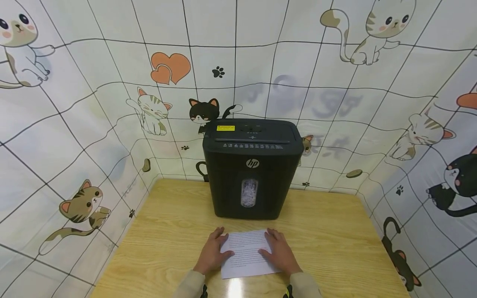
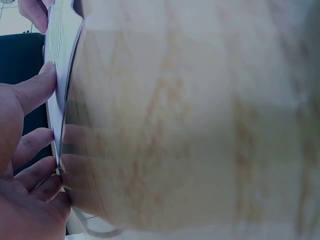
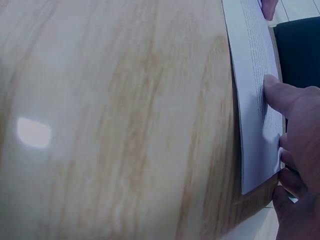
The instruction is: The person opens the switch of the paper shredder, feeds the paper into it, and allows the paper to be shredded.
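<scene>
Printed paper lies on the wooden table in front of a black HP paper shredder. It seems to be more than one sheet, its near edge looking layered in the left wrist view. My left hand grips the paper's left side, thumb on top and fingers along the edge. On the opposite side, my right hand holds it the same way, its thumb lying over the printed text. Fingertips beneath the paper are hidden. Shredded bits show through the shredder's front window.
The shredder stands upright at the back of the table, close to the wall. White cloth with a grid and cartoon cats encloses the table at the back and both sides. A yellow label sits on the shredder's top.
</scene>
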The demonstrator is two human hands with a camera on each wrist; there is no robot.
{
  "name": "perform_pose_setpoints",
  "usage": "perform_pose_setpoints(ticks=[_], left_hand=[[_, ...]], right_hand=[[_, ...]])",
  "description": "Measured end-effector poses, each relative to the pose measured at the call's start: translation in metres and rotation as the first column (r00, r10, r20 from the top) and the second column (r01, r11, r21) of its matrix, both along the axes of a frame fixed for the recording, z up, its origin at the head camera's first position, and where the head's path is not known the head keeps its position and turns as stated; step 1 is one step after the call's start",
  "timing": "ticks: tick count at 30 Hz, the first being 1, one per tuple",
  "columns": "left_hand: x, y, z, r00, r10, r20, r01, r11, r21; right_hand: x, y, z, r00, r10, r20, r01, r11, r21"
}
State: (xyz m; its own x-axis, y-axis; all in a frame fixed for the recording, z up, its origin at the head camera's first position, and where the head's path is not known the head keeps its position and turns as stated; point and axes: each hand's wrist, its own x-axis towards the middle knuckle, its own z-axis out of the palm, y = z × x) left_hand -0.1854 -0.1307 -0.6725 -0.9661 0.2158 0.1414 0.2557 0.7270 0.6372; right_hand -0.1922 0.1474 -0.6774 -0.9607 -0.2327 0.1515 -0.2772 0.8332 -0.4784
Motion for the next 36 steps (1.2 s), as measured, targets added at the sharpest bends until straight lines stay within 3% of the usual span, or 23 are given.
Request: perform_pose_setpoints(ticks=[9,15,21,28,36], left_hand=[[0.001,0.002,-0.004,0.999,0.023,0.026,-0.024,1.000,0.017],[0.004,0.003,-0.001,0.999,0.041,-0.004,-0.041,0.999,0.021],[0.002,0.006,0.001,0.996,0.061,-0.063,-0.055,0.994,0.090],[-0.001,0.007,0.000,0.999,-0.013,0.038,-0.001,0.944,0.330],[-0.003,0.006,-0.002,0.997,0.014,0.079,-0.041,0.940,0.339]], right_hand=[[0.003,-0.001,-0.004,0.998,0.001,-0.058,-0.001,1.000,0.004],[0.005,-0.004,-0.007,0.995,0.004,-0.097,-0.007,1.000,-0.030],[0.006,-0.006,-0.008,0.995,-0.006,-0.097,0.001,0.999,-0.051],[0.001,-0.005,-0.005,0.998,-0.058,-0.036,0.054,0.993,-0.107],[-0.008,-0.001,-0.004,0.978,-0.195,-0.074,0.178,0.966,-0.188]])
